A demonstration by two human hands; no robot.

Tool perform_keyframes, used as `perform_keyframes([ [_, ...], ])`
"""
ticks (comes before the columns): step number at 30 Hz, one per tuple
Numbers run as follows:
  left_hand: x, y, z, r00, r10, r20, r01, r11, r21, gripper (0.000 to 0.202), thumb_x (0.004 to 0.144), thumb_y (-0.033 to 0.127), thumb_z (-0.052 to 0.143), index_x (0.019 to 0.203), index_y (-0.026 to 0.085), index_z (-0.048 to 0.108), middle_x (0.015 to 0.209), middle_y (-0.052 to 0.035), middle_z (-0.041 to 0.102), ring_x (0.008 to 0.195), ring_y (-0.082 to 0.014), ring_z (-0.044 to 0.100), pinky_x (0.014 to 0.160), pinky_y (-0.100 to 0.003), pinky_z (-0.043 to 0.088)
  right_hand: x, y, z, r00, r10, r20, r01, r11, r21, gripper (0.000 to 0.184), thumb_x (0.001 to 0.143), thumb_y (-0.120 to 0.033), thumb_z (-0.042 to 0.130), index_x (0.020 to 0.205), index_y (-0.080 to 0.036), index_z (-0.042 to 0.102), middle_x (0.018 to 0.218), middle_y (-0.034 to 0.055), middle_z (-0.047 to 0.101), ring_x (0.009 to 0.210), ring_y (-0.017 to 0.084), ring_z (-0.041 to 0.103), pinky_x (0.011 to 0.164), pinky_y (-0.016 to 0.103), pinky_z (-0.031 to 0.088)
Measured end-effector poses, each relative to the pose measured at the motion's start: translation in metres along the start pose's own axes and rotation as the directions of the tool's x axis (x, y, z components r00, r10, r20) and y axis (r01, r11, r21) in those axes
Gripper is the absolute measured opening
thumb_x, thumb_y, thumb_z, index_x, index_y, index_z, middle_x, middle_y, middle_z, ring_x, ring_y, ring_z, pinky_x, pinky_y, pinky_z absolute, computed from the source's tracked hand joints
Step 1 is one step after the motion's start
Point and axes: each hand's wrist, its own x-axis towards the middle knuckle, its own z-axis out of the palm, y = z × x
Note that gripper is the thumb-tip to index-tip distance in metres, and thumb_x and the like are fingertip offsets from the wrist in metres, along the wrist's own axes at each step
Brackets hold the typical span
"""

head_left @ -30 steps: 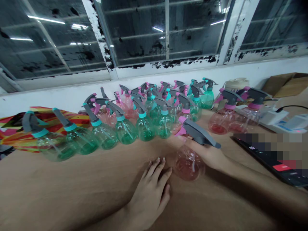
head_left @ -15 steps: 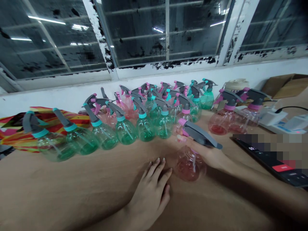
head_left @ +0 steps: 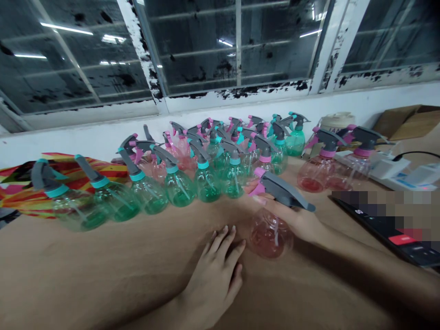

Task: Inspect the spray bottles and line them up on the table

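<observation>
Cloth or wrapping in red, orange and yellow (head_left: 113,170) lies at our far left, behind the first of a row of green spray bottles (head_left: 180,195) with teal collars; a crowd of pink and green bottles stands behind that row. Nearer to us, our left hand (head_left: 211,277) lies palm down on the table (head_left: 103,270), fingers lightly spread and holding nothing. Just right of its fingertips, apart from them, is the pink spray bottle (head_left: 270,238), roughly upright, its nozzle towards the row and its grey lever sloping back over our right wrist. Our right hand (head_left: 297,222) is the nearer one, touching it: its fingers are wrapped round the neck below the sprayer head. We cannot tell whether the base rests on the table or how hard the fingers press. Further right stand two more pink bottles (head_left: 312,178), then a dark-screened device (head_left: 378,224) and a white power strip (head_left: 388,176).
</observation>
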Motion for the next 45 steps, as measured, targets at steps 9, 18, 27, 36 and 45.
perform_keyframes([
  [9,0.0011,-0.0012,0.0017,1.000,0.000,-0.014,0.000,1.000,0.003,0.043,0.088,0.018,0.048,0.131,0.015,0.046,0.144,-0.0121,0.035,0.133,-0.0295,0.028,0.104,-0.049,0.032,0.0001,0.0020,-0.0025,1.000,0.022,0.006,-0.022,1.000,-0.011,0.011,0.078,-0.034,0.064,0.080,-0.023,0.064,0.075,-0.0009,0.065,0.070,0.016,0.061,0.069,0.030,0.048],
  [18,0.0006,0.0006,-0.0006,1.000,0.004,-0.014,-0.004,1.000,-0.009,0.043,0.088,0.017,0.047,0.130,0.015,0.047,0.144,-0.0124,0.036,0.132,-0.0304,0.030,0.102,-0.050,0.034,0.0011,-0.0056,0.0010,0.999,0.023,-0.032,-0.025,0.998,-0.057,0.022,0.078,-0.043,0.062,0.073,-0.021,0.059,0.064,-0.0027,0.052,0.060,0.013,0.047,0.059,0.027,0.041],
  [27,0.0001,-0.0012,0.0017,1.000,0.002,-0.016,-0.002,1.000,-0.002,0.043,0.088,0.017,0.047,0.131,0.015,0.046,0.144,-0.0124,0.035,0.133,-0.0295,0.028,0.103,-0.050,0.034,0.0002,-0.0037,0.0005,0.999,0.026,-0.040,-0.027,0.999,-0.034,0.018,0.078,-0.041,0.063,0.076,-0.023,0.060,0.065,-0.0033,0.053,0.062,0.013,0.049,0.061,0.027,0.042],
  [36,-0.0005,-0.0002,0.0009,0.999,0.001,-0.034,-0.001,1.000,-0.005,0.042,0.088,0.017,0.047,0.130,0.015,0.046,0.143,-0.0118,0.036,0.132,-0.0292,0.030,0.102,-0.050,0.035,0.0019,-0.0019,0.0007,0.999,-0.020,-0.041,0.018,0.999,-0.051,0.021,0.079,-0.041,0.062,0.090,-0.024,0.064,0.067,-0.0031,0.057,0.054,0.011,0.047,0.048,0.025,0.037],
  [45,-0.0001,-0.0002,0.0013,1.000,0.002,-0.022,-0.002,1.000,-0.006,0.042,0.088,0.017,0.047,0.130,0.015,0.046,0.144,-0.0124,0.035,0.132,-0.0298,0.029,0.102,-0.050,0.034,0.0004,-0.0028,0.0005,0.999,-0.014,-0.041,0.012,0.999,-0.052,0.019,0.078,-0.042,0.061,0.077,-0.023,0.061,0.066,-0.0028,0.058,0.059,0.013,0.052,0.058,0.028,0.043],
])
